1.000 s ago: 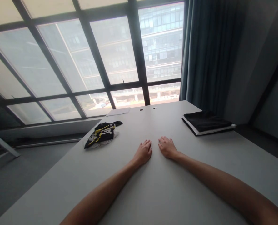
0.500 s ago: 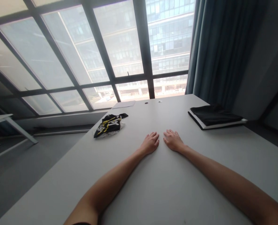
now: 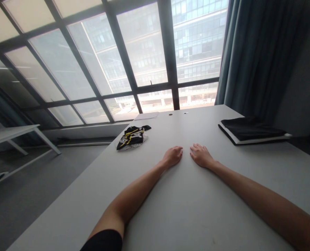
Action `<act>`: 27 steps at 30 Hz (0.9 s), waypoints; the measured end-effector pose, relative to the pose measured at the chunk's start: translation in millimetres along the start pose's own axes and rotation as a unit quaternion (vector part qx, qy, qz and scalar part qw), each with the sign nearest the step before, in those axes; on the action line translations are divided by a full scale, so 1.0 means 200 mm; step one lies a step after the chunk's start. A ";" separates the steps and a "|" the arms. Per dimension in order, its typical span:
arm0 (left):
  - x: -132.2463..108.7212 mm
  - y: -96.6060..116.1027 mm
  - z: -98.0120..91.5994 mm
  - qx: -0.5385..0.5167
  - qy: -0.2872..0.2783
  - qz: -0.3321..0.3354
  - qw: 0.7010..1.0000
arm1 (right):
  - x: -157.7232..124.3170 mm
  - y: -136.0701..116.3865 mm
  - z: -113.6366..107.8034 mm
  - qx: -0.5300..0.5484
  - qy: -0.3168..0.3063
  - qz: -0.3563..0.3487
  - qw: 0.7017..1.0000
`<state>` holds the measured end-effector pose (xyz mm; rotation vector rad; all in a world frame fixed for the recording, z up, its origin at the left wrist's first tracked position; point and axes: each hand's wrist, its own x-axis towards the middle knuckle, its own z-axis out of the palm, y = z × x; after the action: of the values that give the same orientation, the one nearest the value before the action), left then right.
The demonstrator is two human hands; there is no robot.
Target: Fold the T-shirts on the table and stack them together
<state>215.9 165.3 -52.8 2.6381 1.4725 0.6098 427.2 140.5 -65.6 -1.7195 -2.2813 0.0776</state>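
Observation:
My left hand (image 3: 172, 155) and my right hand (image 3: 201, 155) lie palm down, side by side, on the grey table (image 3: 186, 209). The fingers of both are stretched out flat and hold nothing. A crumpled black, yellow and white cloth (image 3: 132, 136) lies on the table to the far left of my left hand. A folded black cloth on a flat white-edged board (image 3: 250, 129) rests at the far right, beyond my right hand.
A sheet of white paper (image 3: 146, 115) lies at the table's far edge by two small round holes. Large windows stand behind the table, a dark curtain (image 3: 251, 55) hangs at the right, and another table (image 3: 11, 134) stands at the left.
The view has swung left and tipped, so everything sits further right in the picture. Both hands stay flat on the table in the same place.

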 end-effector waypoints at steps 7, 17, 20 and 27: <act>0.06 -0.43 -0.28 0.051 0.146 -0.147 0.977 | -0.01 0.00 -0.01 0.007 0.002 0.004 1.000; -0.12 -1.08 -0.41 0.132 0.154 -0.376 0.904 | -0.01 -0.01 -0.02 0.011 -0.002 0.007 1.000; -0.11 -1.10 -0.38 0.146 0.149 -0.381 0.901 | -0.01 -0.01 -0.02 0.011 -0.007 0.010 1.000; -0.11 -1.09 -0.37 0.124 0.178 -0.387 0.896 | -0.01 0.00 -0.01 0.009 -0.010 0.013 1.000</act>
<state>2.7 254.7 -43.4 1.8340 2.6262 0.8632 428.7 139.4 -63.3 -1.7479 -2.2655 0.1193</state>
